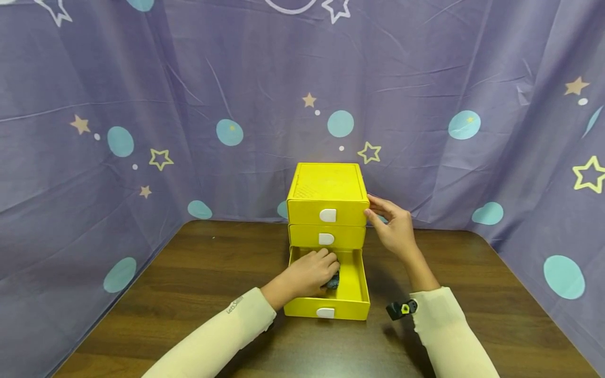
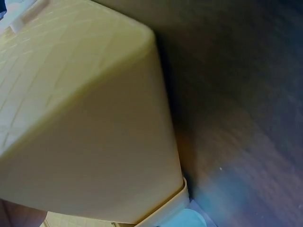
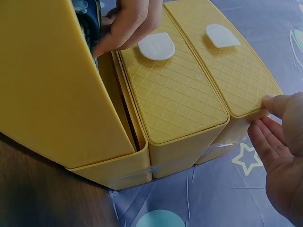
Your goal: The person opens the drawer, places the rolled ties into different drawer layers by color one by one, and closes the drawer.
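Note:
A yellow drawer cabinet [image 1: 327, 181] with three drawers stands on the table, its bottom drawer [image 1: 347, 310] pulled out. My left hand [image 1: 307, 273] reaches down into that drawer and grips a dark, blue-green patterned thing [image 1: 333, 282], mostly covered by the fingers. In the right wrist view, the left fingers pinch this dark thing [image 3: 89, 23] behind the drawer's front; its kind cannot be told. My right hand [image 1: 396, 231] holds the cabinet's top right front corner, thumb on the front face and fingers along the side. The left wrist view mainly shows the open drawer's outside [image 2: 109, 137].
White tab handles mark the closed top drawer [image 1: 304, 214] and middle drawer [image 1: 302, 237]. Brown wooden table [image 1: 227, 262] surrounds the cabinet. Behind it hangs a purple curtain [image 1: 264, 68] with stars and dots.

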A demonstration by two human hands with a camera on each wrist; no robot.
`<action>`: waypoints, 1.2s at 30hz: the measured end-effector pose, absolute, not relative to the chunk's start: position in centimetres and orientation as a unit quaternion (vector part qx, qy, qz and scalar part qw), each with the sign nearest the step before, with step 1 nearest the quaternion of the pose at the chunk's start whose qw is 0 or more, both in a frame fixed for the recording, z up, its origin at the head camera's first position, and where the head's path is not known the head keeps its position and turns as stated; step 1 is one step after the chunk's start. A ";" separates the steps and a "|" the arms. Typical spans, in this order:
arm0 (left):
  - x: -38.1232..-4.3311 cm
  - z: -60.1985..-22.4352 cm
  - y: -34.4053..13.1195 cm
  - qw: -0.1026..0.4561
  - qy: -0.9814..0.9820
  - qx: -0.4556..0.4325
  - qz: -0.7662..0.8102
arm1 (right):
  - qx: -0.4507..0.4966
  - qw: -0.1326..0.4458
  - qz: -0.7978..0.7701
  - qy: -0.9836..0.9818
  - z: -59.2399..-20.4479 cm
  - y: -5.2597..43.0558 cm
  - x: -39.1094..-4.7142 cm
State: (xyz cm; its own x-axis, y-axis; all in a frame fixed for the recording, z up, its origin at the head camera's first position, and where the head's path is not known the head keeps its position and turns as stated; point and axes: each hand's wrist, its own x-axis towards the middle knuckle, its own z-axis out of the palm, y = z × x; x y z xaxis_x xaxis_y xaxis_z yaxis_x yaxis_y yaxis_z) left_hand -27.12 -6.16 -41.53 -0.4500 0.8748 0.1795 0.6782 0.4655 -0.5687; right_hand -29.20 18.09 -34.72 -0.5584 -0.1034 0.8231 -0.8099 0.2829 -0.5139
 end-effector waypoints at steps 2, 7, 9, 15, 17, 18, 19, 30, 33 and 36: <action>-27.2 -41.5 -6.2 0.223 -0.825 -0.474 0.211 | 0.316 0.347 0.509 -0.722 -34.7 18.1 -29.2; -27.5 -41.3 -6.6 0.201 -0.825 -0.492 0.190 | 0.311 0.346 0.507 -0.726 -34.7 18.1 -29.2; -27.6 -41.3 -6.7 0.198 -0.823 -0.500 0.183 | 0.309 0.345 0.508 -0.727 -34.7 18.1 -29.1; -27.4 -40.9 -7.0 0.192 -0.817 -0.515 0.173 | 0.307 0.344 0.512 -0.725 -34.6 18.0 -29.0; -27.3 -40.7 -7.1 0.189 -0.817 -0.518 0.167 | 0.308 0.344 0.514 -0.723 -34.6 18.0 -29.0; -27.3 -40.6 -7.1 0.187 -0.819 -0.519 0.162 | 0.308 0.344 0.514 -0.723 -34.6 18.0 -29.0; -27.2 -40.5 -7.2 0.185 -0.820 -0.519 0.157 | 0.307 0.345 0.515 -0.722 -34.7 18.0 -29.0; -26.7 -39.2 -7.6 0.195 -0.817 -0.523 0.142 | 0.311 0.348 0.513 -0.721 -34.7 17.9 -29.1; -26.3 -38.9 -7.5 0.217 -0.809 -0.529 0.138 | 0.309 0.348 0.509 -0.724 -34.8 17.9 -29.0; -25.7 -38.6 -7.4 0.258 -0.790 -0.536 0.147 | 0.309 0.349 0.506 -0.725 -34.8 18.0 -29.0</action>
